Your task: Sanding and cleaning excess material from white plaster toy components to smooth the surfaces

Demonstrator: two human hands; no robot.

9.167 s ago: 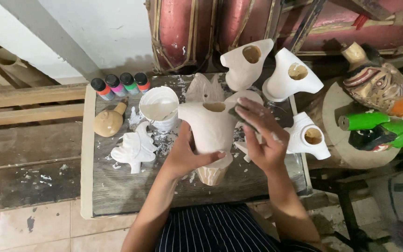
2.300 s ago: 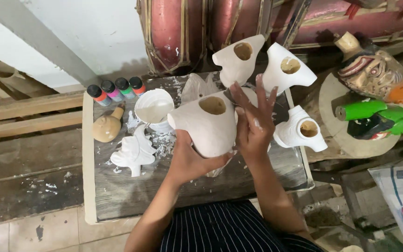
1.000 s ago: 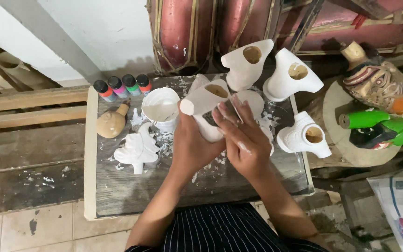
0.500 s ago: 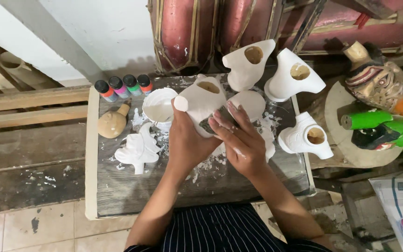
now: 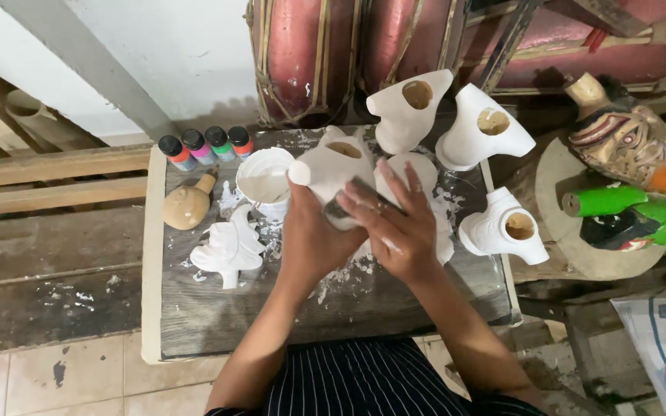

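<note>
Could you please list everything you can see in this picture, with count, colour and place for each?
White mask in hand: one, white, held over the table's middle.
Other white masks: three clear ones, white, at the table's back and right; another partly hidden under the hands.
Flat white cutout: one, white, left of the hands.
Paint cup: one, white, behind the cutout.
Paint bottles: four, dark caps, back left corner.
Bare wooden piece: one, tan, left edge.
Work table: one, grey, paint-spattered.
Painted mask: one, multicoloured, far right.
Green-nosed mask: one, green and black, far right.
Drums: red, behind the table.
Left hand: grips the mask.
Right hand: holds a dark tool against the mask.
</note>
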